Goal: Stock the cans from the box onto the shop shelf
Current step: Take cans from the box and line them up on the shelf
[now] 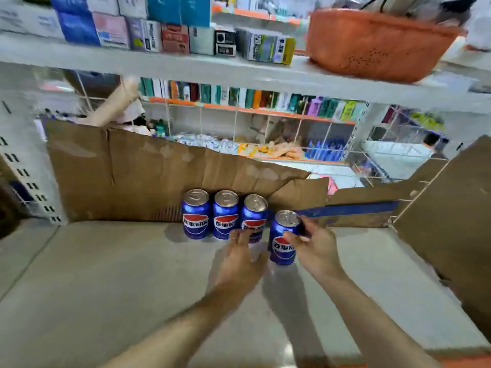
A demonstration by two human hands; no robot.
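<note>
Three blue cola cans stand upright in a row on the grey shelf [111,274]: one on the left [196,213], one in the middle [225,214] and one on the right [254,216], against a cardboard backing. A fourth can [283,239] stands just in front and right of them. My right hand [312,245] grips this fourth can from its right side, fingers curled round it. My left hand [240,257] reaches forward with straight fingers, its fingertips touching the front of the third can. The box of cans is not in view.
Torn cardboard [138,171] lines the back of the shelf, and another cardboard sheet [451,213] stands at the right. The shelf above [186,67] carries small boxed goods and an orange plastic basket [377,43]. Another aisle with a person shows behind.
</note>
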